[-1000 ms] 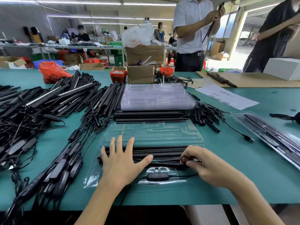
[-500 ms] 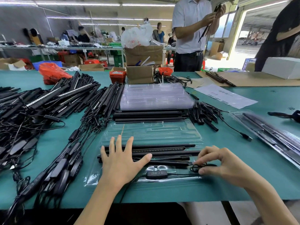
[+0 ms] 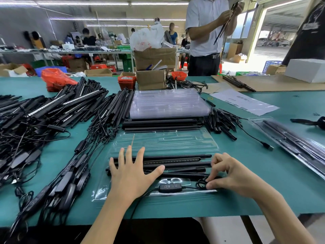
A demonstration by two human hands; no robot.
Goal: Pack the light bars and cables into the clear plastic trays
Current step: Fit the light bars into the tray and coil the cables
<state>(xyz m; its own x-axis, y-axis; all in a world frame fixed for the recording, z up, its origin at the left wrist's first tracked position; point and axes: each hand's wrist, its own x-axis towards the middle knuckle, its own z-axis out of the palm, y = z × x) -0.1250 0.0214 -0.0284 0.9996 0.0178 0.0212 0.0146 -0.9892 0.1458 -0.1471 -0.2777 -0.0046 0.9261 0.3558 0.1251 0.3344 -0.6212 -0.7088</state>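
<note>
Near tray (image 3: pixel 102 192): light bars (image 3: pixel 175 162) seated. My left hand (image 3: pixel 131 175) spread flat on them; right hand (image 3: pixel 228 175) pinching cable coil (image 3: pixel 201 184), not yet tucked. Piles left of it remain.

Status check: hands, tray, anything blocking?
Left hand flat on black light bars in clear plastic tray. Right hand pinching coiled black cable. Nothing blocking.

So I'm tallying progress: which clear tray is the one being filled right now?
The open tray under both hands, at the table's near edge. Light bars lie in it; the stack of trays behind is empty, the tray at right already packed.
</note>
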